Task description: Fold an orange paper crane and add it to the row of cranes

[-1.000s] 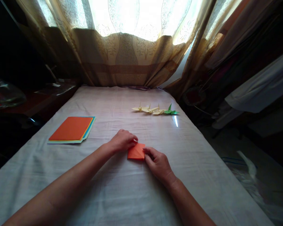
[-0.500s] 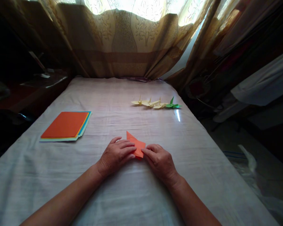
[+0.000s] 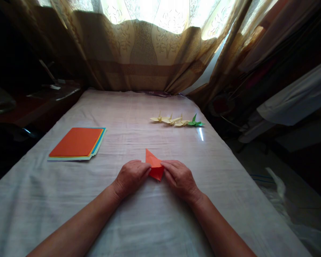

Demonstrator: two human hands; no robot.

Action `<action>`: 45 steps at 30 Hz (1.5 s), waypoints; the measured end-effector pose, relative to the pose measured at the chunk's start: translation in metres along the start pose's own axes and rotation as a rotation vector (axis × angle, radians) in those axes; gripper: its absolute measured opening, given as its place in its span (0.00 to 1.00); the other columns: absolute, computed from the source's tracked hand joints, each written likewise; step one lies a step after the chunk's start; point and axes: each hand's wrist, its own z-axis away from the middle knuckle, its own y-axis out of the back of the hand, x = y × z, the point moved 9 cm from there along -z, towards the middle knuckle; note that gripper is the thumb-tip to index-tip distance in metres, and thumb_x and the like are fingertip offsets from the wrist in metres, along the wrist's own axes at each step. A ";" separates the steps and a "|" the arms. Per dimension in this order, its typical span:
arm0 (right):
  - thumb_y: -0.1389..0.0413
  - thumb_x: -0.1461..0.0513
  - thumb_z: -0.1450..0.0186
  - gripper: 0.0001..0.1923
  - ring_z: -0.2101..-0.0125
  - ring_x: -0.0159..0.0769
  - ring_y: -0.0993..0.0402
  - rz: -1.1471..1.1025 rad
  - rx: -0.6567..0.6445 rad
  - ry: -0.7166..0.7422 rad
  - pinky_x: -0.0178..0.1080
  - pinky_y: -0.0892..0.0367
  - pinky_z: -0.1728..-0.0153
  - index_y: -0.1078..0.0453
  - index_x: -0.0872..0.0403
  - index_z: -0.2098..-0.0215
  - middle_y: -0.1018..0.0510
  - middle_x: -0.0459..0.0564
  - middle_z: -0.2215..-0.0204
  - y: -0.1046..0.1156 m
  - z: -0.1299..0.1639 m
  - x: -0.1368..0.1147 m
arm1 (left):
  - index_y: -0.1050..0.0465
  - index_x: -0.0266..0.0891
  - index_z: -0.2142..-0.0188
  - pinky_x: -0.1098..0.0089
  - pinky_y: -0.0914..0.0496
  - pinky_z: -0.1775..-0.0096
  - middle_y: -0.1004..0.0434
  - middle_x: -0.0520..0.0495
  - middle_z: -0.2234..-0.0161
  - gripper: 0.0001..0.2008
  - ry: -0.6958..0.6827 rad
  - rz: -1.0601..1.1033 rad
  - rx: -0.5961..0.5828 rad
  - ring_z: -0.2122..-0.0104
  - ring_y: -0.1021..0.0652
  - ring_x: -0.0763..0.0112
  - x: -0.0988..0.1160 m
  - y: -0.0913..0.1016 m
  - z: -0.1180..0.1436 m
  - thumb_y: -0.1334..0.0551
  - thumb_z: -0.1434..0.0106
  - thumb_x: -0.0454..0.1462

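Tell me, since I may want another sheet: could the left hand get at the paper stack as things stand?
Probably yes: the left hand pinches the orange fold, but only bare cloth lies between it and the paper stack.

Both forearms reaching forward, left hand (image 3: 131,175) and right hand (image 3: 179,177) palms-down, fingertips nearly meeting

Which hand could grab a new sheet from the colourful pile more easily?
Probably the left hand. The paper stack lies on the left of the table, with nothing between. The right hand would have to cross over the orange folded paper both hands pinch.
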 end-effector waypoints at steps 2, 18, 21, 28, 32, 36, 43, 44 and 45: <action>0.51 0.64 0.32 0.15 0.55 0.39 0.24 -0.014 0.011 -0.041 0.42 0.30 0.51 0.26 0.52 0.51 0.20 0.54 0.55 0.001 -0.002 0.008 | 0.27 0.41 0.66 0.67 0.28 0.60 0.20 0.46 0.69 0.15 0.055 0.018 0.027 0.68 0.21 0.66 -0.005 0.002 0.001 0.50 0.28 0.40; 0.48 0.64 0.37 0.10 0.71 0.32 0.25 -0.009 0.060 -0.403 0.32 0.35 0.65 0.24 0.50 0.68 0.18 0.46 0.69 -0.006 -0.015 0.022 | 0.29 0.42 0.56 0.64 0.29 0.56 0.19 0.45 0.60 0.10 0.267 0.117 0.001 0.60 0.20 0.61 -0.028 0.004 0.003 0.40 0.38 0.36; 0.48 0.63 0.37 0.10 0.72 0.32 0.25 0.010 0.067 -0.426 0.32 0.36 0.67 0.23 0.50 0.68 0.18 0.47 0.71 -0.006 -0.016 0.024 | 0.28 0.43 0.60 0.66 0.30 0.59 0.19 0.48 0.66 0.07 0.383 0.094 -0.050 0.64 0.20 0.62 -0.036 0.003 -0.001 0.41 0.38 0.35; 0.44 0.62 0.39 0.10 0.69 0.34 0.22 0.026 -0.051 -0.480 0.33 0.34 0.68 0.21 0.45 0.64 0.17 0.44 0.68 -0.011 -0.025 0.021 | 0.27 0.44 0.64 0.70 0.33 0.67 0.21 0.53 0.73 0.05 0.441 0.061 -0.079 0.71 0.21 0.66 -0.034 0.008 -0.013 0.42 0.38 0.35; 0.44 0.63 0.39 0.12 0.65 0.36 0.20 0.053 -0.105 -0.483 0.34 0.33 0.66 0.20 0.43 0.62 0.16 0.44 0.64 -0.015 -0.028 0.021 | 0.24 0.47 0.60 0.69 0.32 0.59 0.17 0.52 0.62 0.10 0.399 0.063 -0.129 0.61 0.20 0.65 -0.028 0.005 -0.015 0.41 0.38 0.33; 0.45 0.61 0.37 0.11 0.66 0.37 0.20 0.095 -0.115 -0.486 0.34 0.34 0.68 0.20 0.43 0.62 0.16 0.45 0.66 -0.015 -0.029 0.020 | 0.24 0.45 0.62 0.69 0.32 0.62 0.18 0.49 0.67 0.08 0.435 0.010 -0.171 0.65 0.20 0.64 -0.031 0.002 -0.014 0.42 0.36 0.34; 0.46 0.60 0.36 0.10 0.71 0.38 0.22 0.199 -0.139 -0.506 0.35 0.39 0.72 0.21 0.48 0.69 0.17 0.51 0.70 -0.017 -0.032 0.014 | 0.24 0.45 0.62 0.70 0.35 0.68 0.18 0.49 0.69 0.08 0.519 -0.058 -0.224 0.68 0.20 0.64 -0.033 0.001 -0.017 0.43 0.35 0.38; 0.46 0.61 0.36 0.10 0.71 0.38 0.23 0.205 -0.145 -0.504 0.35 0.40 0.73 0.21 0.48 0.69 0.17 0.51 0.70 -0.018 -0.032 0.014 | 0.24 0.45 0.62 0.70 0.36 0.69 0.18 0.49 0.68 0.08 0.525 -0.061 -0.234 0.68 0.20 0.64 -0.033 0.001 -0.018 0.42 0.35 0.38; 0.46 0.61 0.36 0.10 0.71 0.38 0.23 0.210 -0.149 -0.498 0.35 0.40 0.73 0.22 0.48 0.68 0.17 0.50 0.70 -0.019 -0.032 0.013 | 0.24 0.46 0.62 0.70 0.36 0.69 0.18 0.50 0.68 0.07 0.530 -0.065 -0.245 0.68 0.20 0.64 -0.033 0.000 -0.018 0.42 0.35 0.39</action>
